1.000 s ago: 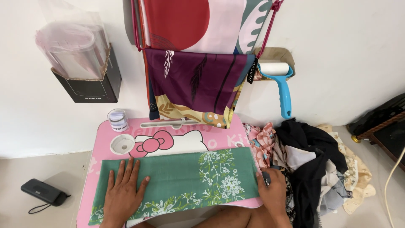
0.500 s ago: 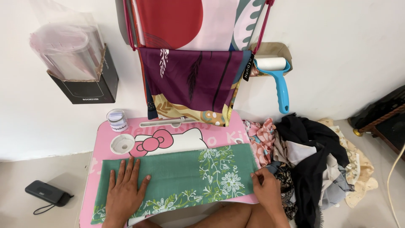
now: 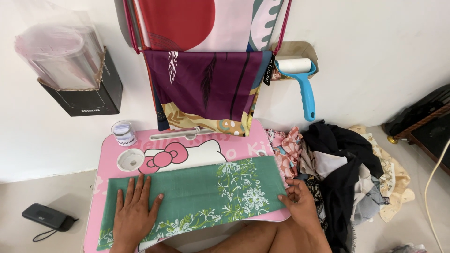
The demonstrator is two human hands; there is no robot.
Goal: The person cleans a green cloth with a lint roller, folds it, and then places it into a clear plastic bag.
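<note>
Head view, single entry.

Green floral cloth (image 3: 197,199): folded into a long band, lying flat across the pink tabletop (image 3: 105,154), its near edge hanging a little past the front rim.

Left hand (image 3: 135,213): flat, fingers spread, pressing the cloth's left part; nothing in its grip.

Right hand (image 3: 300,204): at the cloth's right end, fingers curled at the edge; whether it pinches the fabric or only rests, I cannot tell.

Nearby: small white lidded jar (image 3: 123,133) and round white dish (image 3: 130,159) just behind the cloth; heap of mixed garments (image 3: 342,168) on the floor to the right; blue lint roller (image 3: 302,82) and hanging scarves (image 3: 206,89) on the wall.

Risk, as judged: an uneven pull from the right could skew the fold, or the overhanging edge may slide off the rim.
</note>
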